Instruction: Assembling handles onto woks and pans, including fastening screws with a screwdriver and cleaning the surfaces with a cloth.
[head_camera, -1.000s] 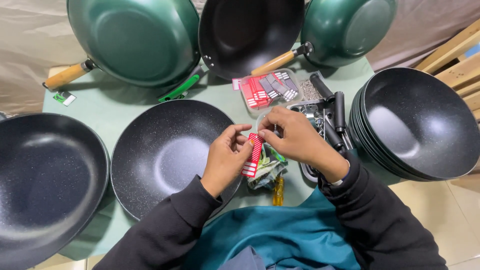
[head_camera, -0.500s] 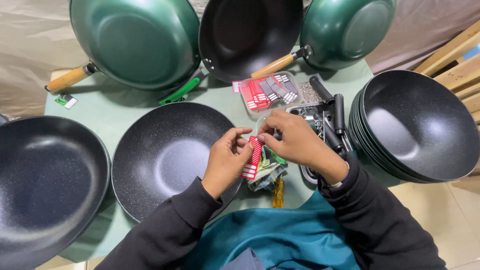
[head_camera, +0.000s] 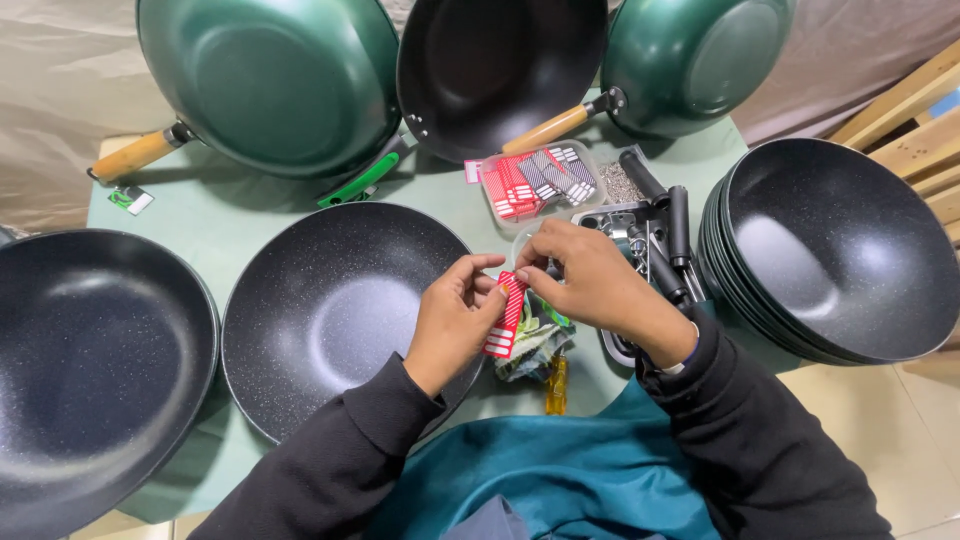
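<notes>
Hands meet over the pale green table (head_camera: 250, 230), where a person in black sleeves and a teal apron works a small red-and-white striped tag (head_camera: 505, 315) between pinched fingertips. The left hand (head_camera: 455, 315) grips the tag's lower part with thumb and forefinger closed on it; the right hand (head_camera: 590, 280) pinches its upper end, fingers curled tight. The tag hangs upright just over the right rim of a speckled black wok (head_camera: 335, 310) that lies directly before the person, with a crumpled green wrapper (head_camera: 535, 345) and a small yellow-handled tool (head_camera: 556, 385) just beneath. Behind the hands sits a clear tray of more striped tags (head_camera: 535, 180), beside black handles (head_camera: 665, 225) and metal fittings. A stack of black woks (head_camera: 835, 250) stands at the right, another dark wok (head_camera: 85, 370) at the left, and three green-backed pans (head_camera: 270, 80) lean at the far edge. Judging from the pinch, the work goes best with both grips kept close to the tag's ends, the card held flat and taut rather than bent, and the hands kept low over the table so a slip drops it on the cloth and not into the pan
</notes>
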